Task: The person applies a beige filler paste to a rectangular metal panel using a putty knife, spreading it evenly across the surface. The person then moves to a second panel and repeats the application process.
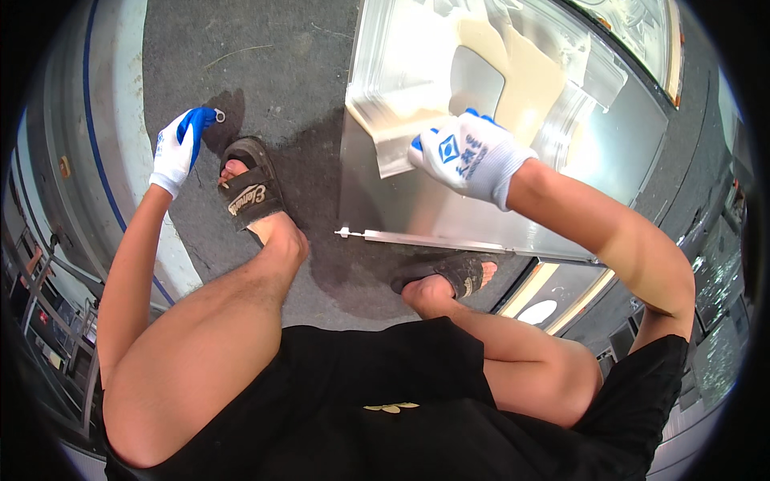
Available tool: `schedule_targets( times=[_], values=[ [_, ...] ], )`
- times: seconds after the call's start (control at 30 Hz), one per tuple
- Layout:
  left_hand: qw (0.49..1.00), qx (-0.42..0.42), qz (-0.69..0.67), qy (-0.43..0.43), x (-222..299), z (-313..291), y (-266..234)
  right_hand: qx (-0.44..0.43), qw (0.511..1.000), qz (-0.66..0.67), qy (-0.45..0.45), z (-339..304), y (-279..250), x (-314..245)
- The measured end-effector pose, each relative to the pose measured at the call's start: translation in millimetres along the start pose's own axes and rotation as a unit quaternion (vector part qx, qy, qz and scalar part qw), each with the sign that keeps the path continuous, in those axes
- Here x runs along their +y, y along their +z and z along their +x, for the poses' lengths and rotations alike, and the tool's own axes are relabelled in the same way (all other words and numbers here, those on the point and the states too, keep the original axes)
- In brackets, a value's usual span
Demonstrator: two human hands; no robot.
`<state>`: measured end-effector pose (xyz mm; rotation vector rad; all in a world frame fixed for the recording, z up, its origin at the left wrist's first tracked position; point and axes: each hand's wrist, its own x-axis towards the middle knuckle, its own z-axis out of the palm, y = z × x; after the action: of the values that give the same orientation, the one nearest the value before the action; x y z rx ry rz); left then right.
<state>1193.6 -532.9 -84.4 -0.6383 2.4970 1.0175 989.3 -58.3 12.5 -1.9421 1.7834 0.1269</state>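
Note:
Out to the left, above the floor beside my sandalled foot, my left hand (pixel 183 144) wears a white glove with blue palm and fingers. Its fingers pinch a small pale ring-shaped piece (pixel 220 116); whatever else is in the grip is hidden. My right hand (pixel 465 156), gloved the same way, is closed over a shiny metal panel (pixel 417 208). What those fingers hold, if anything, is hidden under the hand. Thick cream-coloured paste (pixel 521 88) lies pooled on the panel, with thinner smeared bands around it, one of them reaching the panel's left edge.
A thin metal strip (pixel 433 240) runs along the panel's near edge, with a small white end piece (pixel 346 232). Another framed panel (pixel 654 40) stands at the far right; a wood-edged frame (pixel 553 297) lies near my right leg. Dark grey floor (pixel 241 56) extends left to a pale band.

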Motion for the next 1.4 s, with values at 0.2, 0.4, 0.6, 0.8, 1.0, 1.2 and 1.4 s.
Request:
schedule_targets(
  times=[0.2, 0.4, 0.6, 0.8, 1.0, 1.2, 1.4],
  values=[
    [1.000, 0.015, 0.008, -0.001, -7, -2, -1, 0.093, 0.993, -0.052, 0.039, 31, 11, 15],
    [0.999, 0.034, 0.031, -0.002, -28, 9, -4, 0.002, 0.996, 0.071, 0.048, 50, 20, -30],
    [0.998, 0.043, 0.045, -0.025, -11, 9, -1, -0.024, 0.986, 0.162, 0.027, 42, 40, -89],
    [0.999, -0.022, -0.020, 0.013, 15, 5, 0, -0.077, 0.982, 0.167, -0.029, 33, 47, -123],
    [0.995, -0.058, 0.061, 0.045, 45, 15, -7, 0.014, 0.914, 0.382, 0.139, 4, 20, -97],
    [0.905, 0.034, 0.277, 0.321, 101, 94, 10, 0.094, 0.902, 0.295, 0.300, -17, 10, -21],
    [0.890, 0.151, 0.336, 0.269, 111, 113, 90, 0.268, 0.784, 0.389, 0.402, -8, 31, 14]
  ],
)
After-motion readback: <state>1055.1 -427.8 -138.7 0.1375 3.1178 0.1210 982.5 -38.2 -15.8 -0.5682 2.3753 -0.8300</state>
